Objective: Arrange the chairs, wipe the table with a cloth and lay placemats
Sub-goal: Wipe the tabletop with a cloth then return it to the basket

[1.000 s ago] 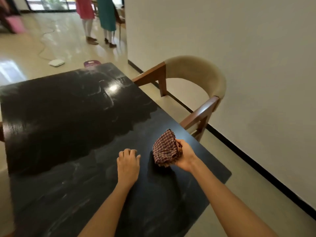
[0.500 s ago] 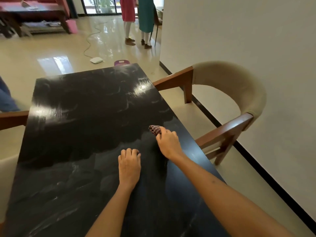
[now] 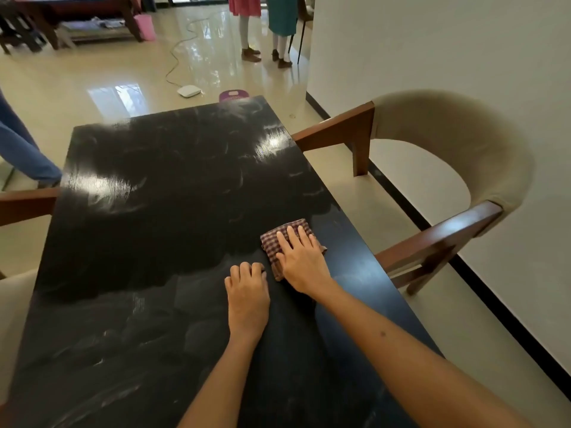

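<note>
A dark glossy table (image 3: 160,242) fills the middle of the view, streaked with wipe marks. A red-checked cloth (image 3: 272,242) lies flat on it near the right edge. My right hand (image 3: 301,259) presses on the cloth with straight fingers spread over it. Just to the left, my left hand (image 3: 247,293) rests on the tabletop with its fingers curled under, holding nothing. A wooden chair with a beige curved back (image 3: 457,149) stands at the table's right side. The wooden arm of another chair (image 3: 27,203) shows at the left edge.
A white wall (image 3: 448,50) with a black skirting runs close behind the right chair. Two people (image 3: 265,26) stand on the shiny floor beyond the table. A cable and a white device (image 3: 189,91) lie on the floor. A person's blue-clad leg (image 3: 21,149) is at the left.
My right hand went from holding the bunched cloth in the air to laying it on the table and pressing it flat. The view swung left; my left hand stayed put.
</note>
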The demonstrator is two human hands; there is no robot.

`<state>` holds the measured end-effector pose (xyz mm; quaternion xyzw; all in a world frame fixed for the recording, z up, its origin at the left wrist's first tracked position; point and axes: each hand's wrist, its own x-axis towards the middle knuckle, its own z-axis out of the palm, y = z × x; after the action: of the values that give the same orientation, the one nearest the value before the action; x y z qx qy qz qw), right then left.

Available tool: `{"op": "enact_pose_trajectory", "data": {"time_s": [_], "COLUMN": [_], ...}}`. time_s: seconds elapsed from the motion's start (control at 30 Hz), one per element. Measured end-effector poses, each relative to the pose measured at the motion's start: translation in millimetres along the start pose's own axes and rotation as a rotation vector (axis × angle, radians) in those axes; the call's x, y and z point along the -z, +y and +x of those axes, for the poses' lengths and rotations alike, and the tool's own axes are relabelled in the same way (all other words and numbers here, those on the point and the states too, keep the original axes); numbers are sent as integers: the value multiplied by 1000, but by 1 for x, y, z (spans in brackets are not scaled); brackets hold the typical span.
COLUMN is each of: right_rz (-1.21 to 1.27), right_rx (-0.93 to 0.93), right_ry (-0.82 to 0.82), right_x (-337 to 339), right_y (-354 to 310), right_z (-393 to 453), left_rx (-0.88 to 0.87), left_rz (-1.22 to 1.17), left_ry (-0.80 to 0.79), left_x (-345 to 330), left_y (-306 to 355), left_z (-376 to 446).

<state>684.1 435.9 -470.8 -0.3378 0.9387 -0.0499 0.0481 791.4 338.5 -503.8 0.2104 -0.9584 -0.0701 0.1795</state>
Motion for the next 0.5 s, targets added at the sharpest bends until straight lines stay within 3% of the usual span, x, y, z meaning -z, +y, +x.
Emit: {"op": "enact_pose_trajectory", "data": {"time_s": [0.33, 0.5], "right_rz": [-3, 62], "right_rx": [17, -208], "right_ry": [27, 56], "right_x": [-22, -10], "right_y": [14, 57], "right_z": [11, 31], "left_rx": [-10, 38], "left_rz": [13, 39], "left_ry": [88, 137], "left_x": [-3, -1], "left_y": [-1, 2], "left_z": [-2, -3]}}
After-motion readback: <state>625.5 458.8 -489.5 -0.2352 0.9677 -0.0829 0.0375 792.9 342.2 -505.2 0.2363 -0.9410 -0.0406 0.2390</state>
